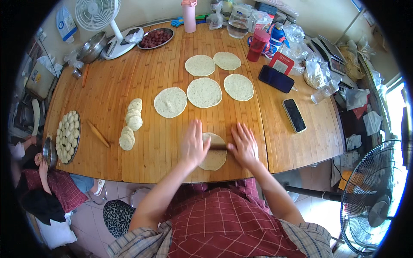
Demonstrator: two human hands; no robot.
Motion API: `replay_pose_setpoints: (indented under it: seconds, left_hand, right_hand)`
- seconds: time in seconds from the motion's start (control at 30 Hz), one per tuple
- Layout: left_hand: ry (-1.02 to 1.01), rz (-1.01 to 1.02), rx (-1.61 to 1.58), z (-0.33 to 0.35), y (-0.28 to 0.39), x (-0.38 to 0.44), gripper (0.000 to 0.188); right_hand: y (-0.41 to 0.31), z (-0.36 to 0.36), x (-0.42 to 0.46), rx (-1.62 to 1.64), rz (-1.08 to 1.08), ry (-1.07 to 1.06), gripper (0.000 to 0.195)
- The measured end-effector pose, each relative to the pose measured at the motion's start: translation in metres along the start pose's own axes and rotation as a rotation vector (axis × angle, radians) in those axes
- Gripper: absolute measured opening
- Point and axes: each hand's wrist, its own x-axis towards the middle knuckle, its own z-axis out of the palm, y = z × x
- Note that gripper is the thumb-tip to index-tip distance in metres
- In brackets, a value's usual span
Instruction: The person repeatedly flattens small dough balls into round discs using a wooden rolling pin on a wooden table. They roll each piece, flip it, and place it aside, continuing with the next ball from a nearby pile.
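A wooden rolling pin point(218, 144) lies across a thin round of dough point(213, 160) near the table's front edge. My left hand point(194, 144) presses its left end and my right hand point(244, 145) its right end, palms down with fingers stretched forward. Both pin ends are hidden under my palms. Beyond my hands, several flat speckled dough rounds lie spread out, among them a near-left one point(170, 102) and a middle one point(204, 92). To the left, small dough discs point(133, 118) overlap in a row.
On the wooden table point(155, 161) are another rolling pin point(98, 133), a tray of dough balls point(67, 137), a plate of dark red pieces point(157, 38) and two phones point(294, 115). A black fan point(376, 200) stands right. A person point(48, 190) sits left, hand at a metal bowl point(50, 151).
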Motion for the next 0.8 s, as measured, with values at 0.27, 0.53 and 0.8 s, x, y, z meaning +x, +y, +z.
replay_pose_setpoints:
  seconds: [0.27, 0.53, 0.8]
  left_hand:
    - [-0.211, -0.113, -0.050, -0.011, 0.014, 0.016, 0.020]
    - [-0.559, -0.526, -1.234, -0.096, 0.037, 0.042, 0.016]
    - [-0.065, -0.150, -0.048, -0.058, 0.017, -0.041, 0.054]
  right_hand:
    - [-0.043, -0.032, -0.049, 0.139, -0.122, 0.134, 0.030]
    - [-0.056, -0.046, -0.066, 0.238, -0.443, -0.146, 0.026]
    - [-0.032, -0.041, -0.064, 0.137, -0.301, 0.015, 0.031]
